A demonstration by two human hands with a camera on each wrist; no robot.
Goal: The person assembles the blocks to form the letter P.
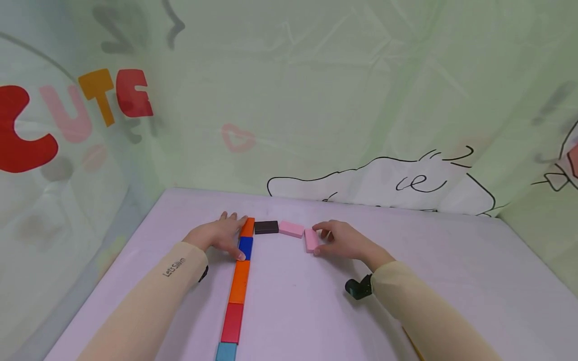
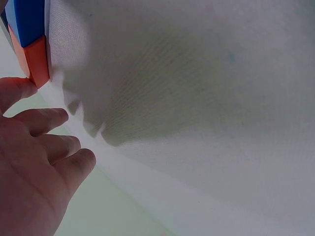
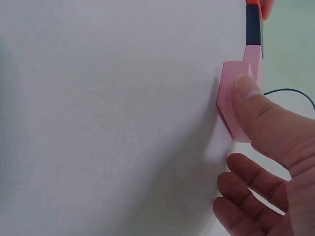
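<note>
- The left hand (image 1: pixel 219 234) is spreading its fingers, touching an orange block (image 1: pixel 247 227) and a blue block (image 1: pixel 246 247) near the far edge of the desk (image 1: pixel 289 306).
- The right hand (image 1: pixel 343 240) is pinching a pink block (image 1: pixel 309 241) near that edge.
- A black block (image 1: pixel 266 227) and another pink block (image 1: pixel 291 229) are lying between.

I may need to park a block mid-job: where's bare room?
Bare tabletop lies between the block column and right sleeve, and right of the right hand. Crowded: the column's far end, where the left hand touches it beside the black block, and the spot where the right hand pinches the end pink block next to the other pink block.
</note>
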